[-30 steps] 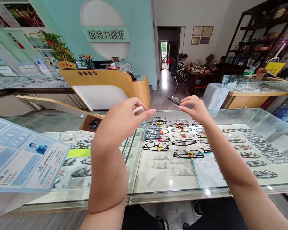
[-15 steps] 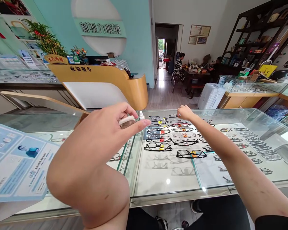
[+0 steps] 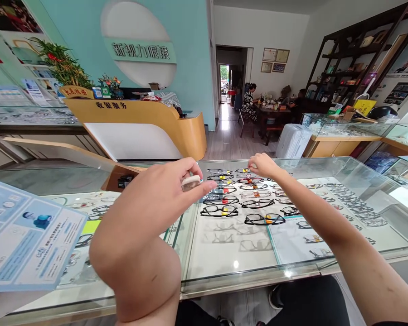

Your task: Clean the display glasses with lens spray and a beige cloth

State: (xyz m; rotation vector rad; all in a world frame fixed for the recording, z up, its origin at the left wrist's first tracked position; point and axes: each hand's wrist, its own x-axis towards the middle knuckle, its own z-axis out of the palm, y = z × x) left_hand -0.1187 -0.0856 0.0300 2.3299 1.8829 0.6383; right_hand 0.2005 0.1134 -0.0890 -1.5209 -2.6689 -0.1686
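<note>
My left hand (image 3: 177, 185) is closed around a small white rounded object (image 3: 191, 182) with a see-through part; I cannot make out its kind. It hovers over the left side of the glass display counter (image 3: 224, 267). At the counter's far side, my right hand (image 3: 262, 165) has its fingers pinched at the right end of a pair of eyeglasses (image 3: 242, 170) in the back row. Several more pairs stand in two columns on the glass, among them black-framed eyeglasses (image 3: 219, 211) and another black pair (image 3: 265, 219) with an orange tag.
A blue printed leaflet (image 3: 34, 235) stands at the left, before a wooden-edged panel (image 3: 64, 149). More frames lie inside the counter at the right. Beyond are a cashier desk (image 3: 136, 108), a wrapped suitcase (image 3: 292, 140) and people seated at a table (image 3: 270, 108).
The view has shifted slightly, tilting up. My left hand is a little further right and now covers the spot where a white bottle showed. My right hand stays at the back-row eyeglasses.
</note>
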